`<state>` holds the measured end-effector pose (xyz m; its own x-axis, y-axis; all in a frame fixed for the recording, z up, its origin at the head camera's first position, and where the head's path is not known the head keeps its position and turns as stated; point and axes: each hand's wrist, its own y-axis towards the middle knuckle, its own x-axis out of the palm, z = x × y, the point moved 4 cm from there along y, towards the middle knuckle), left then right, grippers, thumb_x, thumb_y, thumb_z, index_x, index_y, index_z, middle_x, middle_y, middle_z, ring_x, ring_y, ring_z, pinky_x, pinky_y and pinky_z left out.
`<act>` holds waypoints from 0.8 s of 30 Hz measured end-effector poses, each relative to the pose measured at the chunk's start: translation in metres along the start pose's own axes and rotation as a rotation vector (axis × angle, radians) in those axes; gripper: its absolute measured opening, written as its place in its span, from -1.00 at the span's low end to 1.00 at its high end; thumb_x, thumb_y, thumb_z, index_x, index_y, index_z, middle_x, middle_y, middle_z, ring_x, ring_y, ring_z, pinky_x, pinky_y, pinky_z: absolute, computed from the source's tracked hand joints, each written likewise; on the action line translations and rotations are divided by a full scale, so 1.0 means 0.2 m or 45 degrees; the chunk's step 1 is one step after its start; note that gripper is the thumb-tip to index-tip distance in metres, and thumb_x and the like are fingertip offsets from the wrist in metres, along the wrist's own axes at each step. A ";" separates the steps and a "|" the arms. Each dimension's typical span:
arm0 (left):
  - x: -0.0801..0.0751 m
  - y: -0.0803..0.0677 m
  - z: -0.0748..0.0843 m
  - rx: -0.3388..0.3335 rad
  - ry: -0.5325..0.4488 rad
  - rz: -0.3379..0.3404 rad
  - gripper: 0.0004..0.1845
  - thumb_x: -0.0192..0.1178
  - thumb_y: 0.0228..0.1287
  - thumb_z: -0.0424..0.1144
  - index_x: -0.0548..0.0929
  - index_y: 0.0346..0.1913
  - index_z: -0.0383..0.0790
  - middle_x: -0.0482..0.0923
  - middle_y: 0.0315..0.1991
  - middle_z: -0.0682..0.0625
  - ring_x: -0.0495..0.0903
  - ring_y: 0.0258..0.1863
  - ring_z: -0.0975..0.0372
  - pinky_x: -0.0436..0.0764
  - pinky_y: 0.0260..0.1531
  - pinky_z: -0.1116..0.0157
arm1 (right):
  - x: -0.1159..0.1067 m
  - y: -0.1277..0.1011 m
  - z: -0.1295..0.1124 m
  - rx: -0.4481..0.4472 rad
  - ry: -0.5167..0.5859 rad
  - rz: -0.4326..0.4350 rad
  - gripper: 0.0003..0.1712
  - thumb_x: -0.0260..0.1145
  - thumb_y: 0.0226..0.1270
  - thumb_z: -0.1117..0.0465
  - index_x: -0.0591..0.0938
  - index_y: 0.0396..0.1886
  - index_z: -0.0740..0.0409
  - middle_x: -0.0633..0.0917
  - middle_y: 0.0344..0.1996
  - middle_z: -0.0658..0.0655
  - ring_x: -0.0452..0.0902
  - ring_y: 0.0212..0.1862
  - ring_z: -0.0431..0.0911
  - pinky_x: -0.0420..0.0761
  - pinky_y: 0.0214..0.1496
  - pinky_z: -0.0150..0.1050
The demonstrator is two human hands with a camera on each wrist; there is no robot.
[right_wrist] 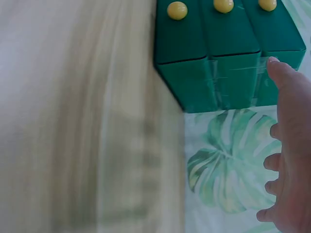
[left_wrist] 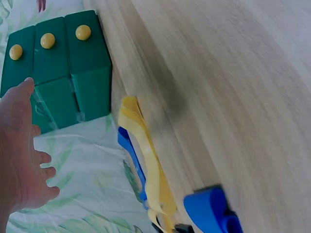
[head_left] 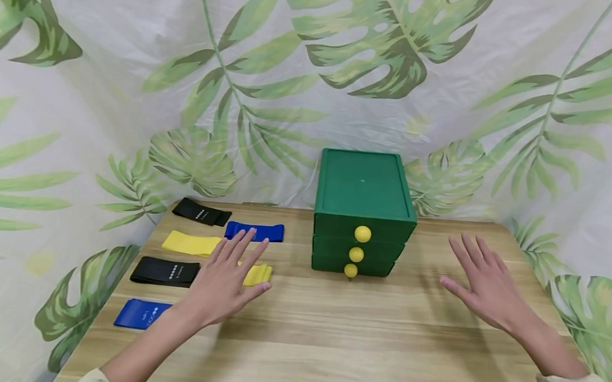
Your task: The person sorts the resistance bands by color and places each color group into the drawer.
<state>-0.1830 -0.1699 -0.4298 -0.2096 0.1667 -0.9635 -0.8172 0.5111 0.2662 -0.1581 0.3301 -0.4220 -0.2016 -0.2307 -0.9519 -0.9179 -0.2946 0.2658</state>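
Note:
My left hand (head_left: 227, 283) hovers over the left part of the table with fingers spread, holding nothing. Below it lie folded fabric bands: a yellow band (head_left: 257, 275) half covered by the hand, a blue band (head_left: 267, 233) past the fingertips, and a black band (head_left: 164, 272) beside it. To the right, my right hand (head_left: 488, 286) is held over the wood, fingers straight and nothing in it. Between the hands stands a green three-drawer box (head_left: 363, 183) with yellow round knobs (head_left: 362, 234); its drawers are closed. Both wrist views show the box beyond the thumbs.
More bands lie at the table's left side: a black band (head_left: 200, 211) at the back, a yellow band (head_left: 191, 243), and a blue band (head_left: 140, 313) near the left edge. A leaf-print cloth (head_left: 263, 119) hangs right behind the wooden table (head_left: 341, 336).

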 end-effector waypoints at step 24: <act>-0.13 0.10 0.27 0.136 -0.388 0.156 -0.14 0.12 0.31 0.25 -0.01 0.56 0.18 0.07 0.51 0.05 0.15 0.46 0.12 0.27 0.35 -0.06 | -0.25 0.29 -0.10 -0.154 0.156 0.106 -0.05 0.26 0.37 -0.06 -0.03 0.59 -0.02 -0.05 0.56 0.15 -0.29 0.57 0.13 -0.13 0.52 0.17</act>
<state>-0.1655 -0.1179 -0.3985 -0.1195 0.4682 -0.8755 -0.7320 0.5542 0.3962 -0.1932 0.3055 -0.3558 -0.2250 -0.3680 -0.9022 -0.8504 -0.3777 0.3662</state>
